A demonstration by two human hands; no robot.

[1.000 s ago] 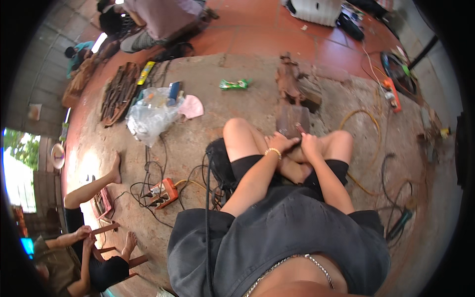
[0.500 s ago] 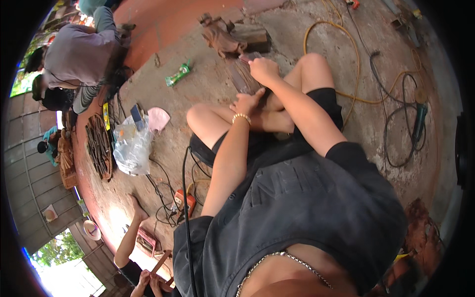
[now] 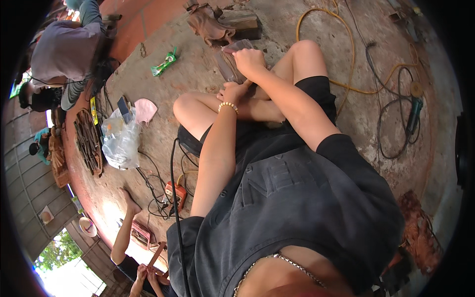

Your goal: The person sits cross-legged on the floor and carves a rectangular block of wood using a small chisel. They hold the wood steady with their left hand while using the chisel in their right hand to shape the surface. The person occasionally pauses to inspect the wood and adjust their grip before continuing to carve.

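Note:
I sit cross-legged on the floor with both hands above a worn grey-brown wooden block (image 3: 226,66) in front of my shins. My right hand (image 3: 250,64) is closed on a flat reddish-brown piece (image 3: 236,47) at the block's far right side. Something clear, like plastic film, shows around that piece. My left hand (image 3: 232,92), a beaded bracelet at its wrist, is curled at the near end of the block; what its fingers hold is hidden. A carved wooden figure (image 3: 210,25) lies just beyond the block, against a cut log (image 3: 243,25).
Left lie a green wrapper (image 3: 164,63), a plastic bag (image 3: 121,141), a phone (image 3: 124,110), a pink mask (image 3: 145,110) and a basket of sticks (image 3: 88,142). A red power box (image 3: 175,194) sits among cables. Right: a yellow hose (image 3: 354,44), an angle grinder (image 3: 414,115). Other people sit left.
The whole view has shifted, so most things sit further left and a little higher. Both hands stay at the wooden block, with the reddish-brown piece still in my right hand.

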